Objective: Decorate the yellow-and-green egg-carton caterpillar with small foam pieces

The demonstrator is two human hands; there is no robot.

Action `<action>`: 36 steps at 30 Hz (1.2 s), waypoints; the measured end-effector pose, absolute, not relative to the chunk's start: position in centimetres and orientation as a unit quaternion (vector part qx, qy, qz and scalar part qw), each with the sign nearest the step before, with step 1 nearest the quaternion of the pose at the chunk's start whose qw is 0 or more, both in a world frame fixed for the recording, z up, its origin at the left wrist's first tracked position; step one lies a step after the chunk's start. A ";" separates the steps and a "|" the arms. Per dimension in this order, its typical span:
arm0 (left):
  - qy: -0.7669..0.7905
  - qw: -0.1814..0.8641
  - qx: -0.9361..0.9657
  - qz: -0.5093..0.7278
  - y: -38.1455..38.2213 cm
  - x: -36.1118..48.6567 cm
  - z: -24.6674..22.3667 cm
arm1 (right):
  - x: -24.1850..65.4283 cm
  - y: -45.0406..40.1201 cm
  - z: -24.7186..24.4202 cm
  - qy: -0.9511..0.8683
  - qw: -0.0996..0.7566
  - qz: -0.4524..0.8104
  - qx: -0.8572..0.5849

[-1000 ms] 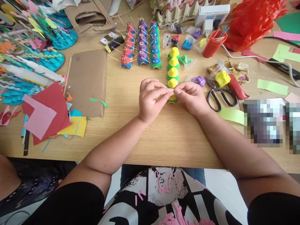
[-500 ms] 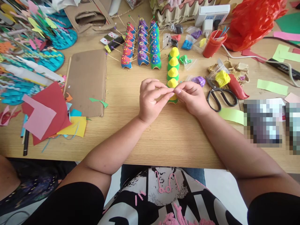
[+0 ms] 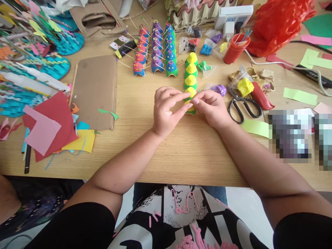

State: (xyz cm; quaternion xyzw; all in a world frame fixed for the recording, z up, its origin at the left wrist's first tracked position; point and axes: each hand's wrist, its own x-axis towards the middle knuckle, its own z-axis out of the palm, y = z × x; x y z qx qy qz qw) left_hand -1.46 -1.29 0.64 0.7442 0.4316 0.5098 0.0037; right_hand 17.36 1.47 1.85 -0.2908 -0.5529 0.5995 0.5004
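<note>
Green-and-yellow strip: 1 of these [image 3: 191, 81], standing on the worktop [image 3: 181, 152] right behind the fingertips. I count 5 yellow cone-ish bumps on green cups, the nearest partly covered by fingers.
Left hand: [image 3: 164, 109] thumb and forefinger parted in a loose C, tips over the strip's near end. Can't spot anything held.
Right hand: [image 3: 214, 109] thumb and forefinger pinched together, just beside the left thumb tip. Can't tell if some tiny bit is in there.
Decorated rows: 3, bumpy, with thin sticks poking out sideways: red-and-blue [image 3: 140, 52], purple-and-blue [image 3: 157, 48], blue-and-green [image 3: 171, 52].
Clay lumps: roughly 8, squishy looking, several in clear plastic. Nearest is a purple lump [image 3: 219, 90], then a big yellow lump [image 3: 245, 86].
Scissors: 1 pair [image 3: 237, 107], black loop handles, blades ajar.
Cup: 1, red [image 3: 236, 49], thin sticks inside.
Writing: black marker [image 3: 310, 74] has pale lettering, too small to read. Shirt [image 3: 186, 207] has big chunky letters, cut off.
Cardboard: 1 flat brown sheet [image 3: 94, 90], green paper scrap on its edge.
</note>
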 end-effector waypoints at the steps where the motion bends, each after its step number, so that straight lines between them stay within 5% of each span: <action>1: 0.436 0.007 0.748 0.501 -1.3 -1.5 0.6 | 17.4 1.5 1.8 -0.550 0.499 0.602 -0.293; 36: 0.421 -0.017 0.742 0.521 -1.1 -1.3 0.6 | 17.5 1.5 2.0 -0.574 0.498 0.589 -0.276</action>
